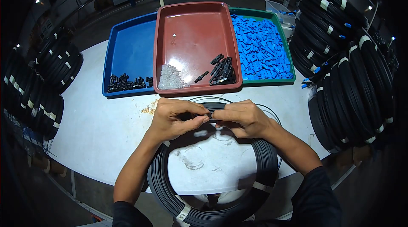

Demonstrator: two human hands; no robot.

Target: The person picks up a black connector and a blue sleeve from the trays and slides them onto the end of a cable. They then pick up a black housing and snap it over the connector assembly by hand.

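A large coil of black cable [159,171], bound with pale tape, lies at the table's front edge below both hands. My left hand [180,116] pinches something small and dark at the coil's far side. Facing it, my right hand [240,118] is closed with its fingertips nearly touching the left ones. What the fingertips hold is too small and covered to name. Thin loose cable [272,112] curves out behind and beside the right hand. Two small blurred whitish pieces [200,133] show just under the hands, inside the ring.
Beyond the hands, a red tray [197,91] holds clear pieces and black connectors. It sits between a blue tray [129,52] with small black parts and a green tray [290,63] full of blue pieces. Taped black coils stand left [34,103] and right [348,99] on the white table [93,133].
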